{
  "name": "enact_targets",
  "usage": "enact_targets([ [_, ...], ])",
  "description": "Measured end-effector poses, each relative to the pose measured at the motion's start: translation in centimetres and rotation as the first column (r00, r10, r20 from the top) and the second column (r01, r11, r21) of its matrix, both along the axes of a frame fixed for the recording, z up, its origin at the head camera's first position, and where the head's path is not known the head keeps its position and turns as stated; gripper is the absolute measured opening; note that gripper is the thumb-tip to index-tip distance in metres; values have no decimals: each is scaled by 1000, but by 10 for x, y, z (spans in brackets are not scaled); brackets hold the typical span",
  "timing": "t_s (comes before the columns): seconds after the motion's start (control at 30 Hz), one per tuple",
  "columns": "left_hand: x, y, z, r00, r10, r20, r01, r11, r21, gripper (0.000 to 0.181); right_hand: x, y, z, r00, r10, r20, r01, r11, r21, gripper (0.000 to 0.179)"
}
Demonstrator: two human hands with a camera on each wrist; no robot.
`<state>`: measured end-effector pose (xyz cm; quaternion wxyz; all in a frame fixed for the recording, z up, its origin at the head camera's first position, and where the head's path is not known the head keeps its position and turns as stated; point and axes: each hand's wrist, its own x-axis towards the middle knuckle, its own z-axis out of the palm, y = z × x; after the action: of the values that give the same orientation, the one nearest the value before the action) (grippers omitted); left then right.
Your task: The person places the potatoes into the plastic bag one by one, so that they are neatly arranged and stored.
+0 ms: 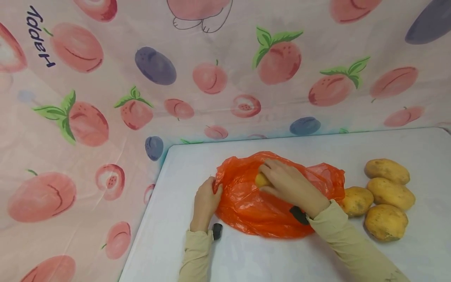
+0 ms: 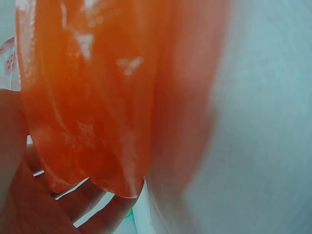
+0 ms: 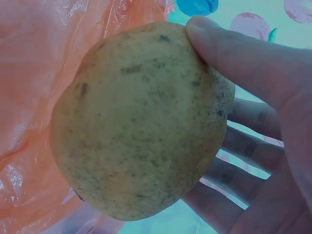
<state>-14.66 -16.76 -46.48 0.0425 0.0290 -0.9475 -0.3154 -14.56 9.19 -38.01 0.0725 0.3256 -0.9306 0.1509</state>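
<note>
A thin orange-red plastic bag (image 1: 243,199) lies spread and crumpled on the white table. My left hand (image 1: 206,199) holds its left edge, thumb on the near side. In the left wrist view the bag's film (image 2: 97,97) hangs down between the thumb and the fingers. Over the middle of the bag, my right hand (image 1: 287,181) grips a yellow potato (image 1: 261,180), which is mostly hidden by the fingers in the head view. Seen from the right wrist, that potato (image 3: 141,122) is large and dirt-specked, with the thumb on its top edge and the fingers behind it.
Several loose potatoes, one of them a round potato (image 1: 386,222), lie grouped at the right of the table (image 1: 267,258). Another potato (image 1: 356,201) sits against the bag's right end. A fruit-printed pink cloth (image 1: 218,47) hangs behind the table and along its left side.
</note>
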Motion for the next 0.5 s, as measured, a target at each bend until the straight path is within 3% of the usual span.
enact_targets([
  [0.5, 1, 1, 0, 1000, 1, 9, -1, 1000, 13, 26, -17, -11, -11, 999, -40, 8, 40, 999, 10, 39],
])
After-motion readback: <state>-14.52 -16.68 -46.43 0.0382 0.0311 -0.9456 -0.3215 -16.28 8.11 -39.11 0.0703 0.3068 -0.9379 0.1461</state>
